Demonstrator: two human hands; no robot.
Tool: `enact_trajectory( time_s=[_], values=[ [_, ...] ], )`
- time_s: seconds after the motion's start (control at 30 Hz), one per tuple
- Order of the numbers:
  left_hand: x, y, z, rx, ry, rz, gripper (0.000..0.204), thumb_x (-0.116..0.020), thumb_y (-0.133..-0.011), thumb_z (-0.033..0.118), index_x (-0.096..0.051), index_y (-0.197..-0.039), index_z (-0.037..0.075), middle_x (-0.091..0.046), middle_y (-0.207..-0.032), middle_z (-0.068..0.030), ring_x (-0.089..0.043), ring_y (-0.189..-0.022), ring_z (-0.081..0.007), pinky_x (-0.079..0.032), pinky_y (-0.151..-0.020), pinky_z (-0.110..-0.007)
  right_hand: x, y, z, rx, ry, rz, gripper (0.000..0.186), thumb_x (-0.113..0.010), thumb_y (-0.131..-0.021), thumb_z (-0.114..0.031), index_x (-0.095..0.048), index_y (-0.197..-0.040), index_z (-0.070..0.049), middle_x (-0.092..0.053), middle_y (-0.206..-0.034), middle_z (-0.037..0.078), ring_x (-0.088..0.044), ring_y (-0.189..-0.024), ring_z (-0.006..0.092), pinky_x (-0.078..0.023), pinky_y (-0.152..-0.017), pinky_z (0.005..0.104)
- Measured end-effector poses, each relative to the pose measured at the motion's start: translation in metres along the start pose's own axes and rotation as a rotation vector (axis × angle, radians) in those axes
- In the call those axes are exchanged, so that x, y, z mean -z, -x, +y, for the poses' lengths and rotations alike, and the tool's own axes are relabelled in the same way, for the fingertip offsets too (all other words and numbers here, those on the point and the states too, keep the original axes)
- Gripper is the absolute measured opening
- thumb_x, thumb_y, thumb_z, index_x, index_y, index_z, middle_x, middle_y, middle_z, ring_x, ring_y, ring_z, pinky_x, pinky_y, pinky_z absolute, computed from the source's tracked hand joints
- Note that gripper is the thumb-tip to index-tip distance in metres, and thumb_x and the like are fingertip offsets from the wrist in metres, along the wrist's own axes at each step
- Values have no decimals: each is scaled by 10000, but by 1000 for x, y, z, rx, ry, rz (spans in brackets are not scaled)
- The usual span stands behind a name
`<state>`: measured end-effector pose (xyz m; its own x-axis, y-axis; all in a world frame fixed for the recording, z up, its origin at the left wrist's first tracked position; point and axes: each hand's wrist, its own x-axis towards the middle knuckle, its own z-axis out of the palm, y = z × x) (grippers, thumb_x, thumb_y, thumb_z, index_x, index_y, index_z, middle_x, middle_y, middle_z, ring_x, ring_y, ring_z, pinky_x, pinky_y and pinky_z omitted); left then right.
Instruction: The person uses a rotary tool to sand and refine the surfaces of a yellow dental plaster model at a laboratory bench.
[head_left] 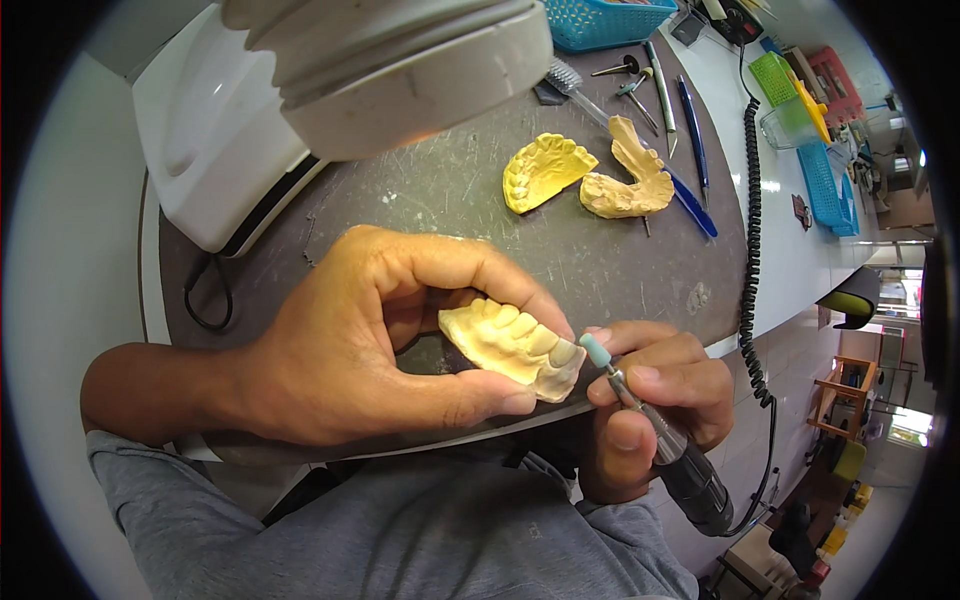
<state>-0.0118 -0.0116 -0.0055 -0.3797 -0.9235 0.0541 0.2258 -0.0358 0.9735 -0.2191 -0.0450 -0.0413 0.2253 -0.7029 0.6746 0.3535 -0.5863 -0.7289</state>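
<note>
Between the thumb and fingers of my left hand is a pale yellow dental cast, its row of teeth facing up. The teeth at its right end look paler and greyer than the rest. My right hand grips a dental handpiece like a pen. A light blue-green grinding stone sits at the handpiece's tip, close beside the cast's right end; whether it touches cannot be made out. Farther back, a yellow dental cast and a beige horseshoe-shaped cast lie on the dark bench mat.
A white hood or nozzle hangs over the far middle. At left stands a white machine. A brush, burs, a knife and blue pens lie far right. A coiled cord hangs along the right edge.
</note>
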Motion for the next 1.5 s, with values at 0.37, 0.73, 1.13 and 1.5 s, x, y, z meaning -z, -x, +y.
enact_trajectory(
  time_s=[0.37, 0.73, 1.13, 1.5],
  values=[
    [0, -1, 1, 11, -10, -2, 343, -743, -727, 12, -611, -1041, -30, -591, -967, -105, -582, -949, -147, -402, -1023, -340, 1, -2, -5, -43, 13, -34, 263, -759, -739, -52, -598, -928, 34, -638, -733, 150, -672, -802, 299, -564, -680, 325],
    [-1, 0, 0, -5, -28, 15, 351, -744, -716, 3, -621, -1043, -31, -589, -949, -92, -568, -894, -135, -432, -806, -259, 3, -3, -2, -30, -15, -75, 276, -750, -749, -40, -587, -961, 31, -638, -765, 159, -670, -828, 308, -566, -735, 363],
    [-1, 0, 1, 17, -15, 26, 345, -744, -710, -5, -621, -1030, -41, -596, -957, -102, -576, -900, -138, -439, -814, -257, 3, -5, -8, -64, 60, -124, 256, -758, -719, -20, -611, -924, 25, -647, -756, 140, -672, -798, 288, -569, -706, 338],
    [-1, 1, 1, 7, -29, 21, 346, -746, -709, 5, -620, -1028, -43, -601, -964, -106, -578, -900, -140, -439, -818, -258, 4, -6, -6, -44, 69, -138, 255, -762, -727, -40, -611, -922, 23, -647, -733, 130, -672, -785, 287, -566, -706, 343]
  ],
)
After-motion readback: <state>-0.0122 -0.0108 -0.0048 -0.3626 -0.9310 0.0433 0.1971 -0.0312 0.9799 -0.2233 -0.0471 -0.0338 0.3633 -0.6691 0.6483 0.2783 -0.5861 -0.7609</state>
